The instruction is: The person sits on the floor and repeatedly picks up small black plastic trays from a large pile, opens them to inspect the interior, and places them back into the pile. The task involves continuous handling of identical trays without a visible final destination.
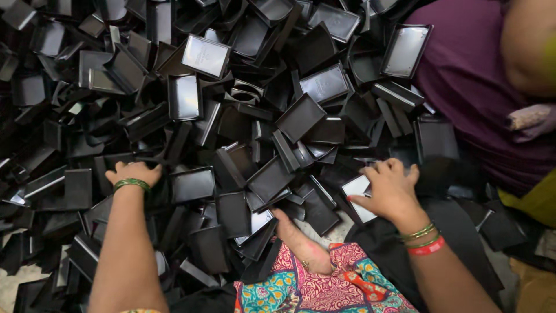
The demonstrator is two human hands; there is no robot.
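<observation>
A big heap of shallow black rectangular plastic trays [231,116] fills the view. My left hand [133,173], with a green bangle at the wrist, lies palm down on the heap at the left, fingers bent among the trays. My right hand [389,188], with green and red bangles, rests on a black tray with a pale inside [357,186] at the right; whether it grips it I cannot tell. My bare foot [301,243] pokes out from a patterned cloth [313,287] between my arms.
Another person in a purple garment [475,87] sits at the upper right, an arm [530,46] near the corner. A black sheet [452,232] lies under my right forearm. A yellow cloth [536,200] shows at the right edge.
</observation>
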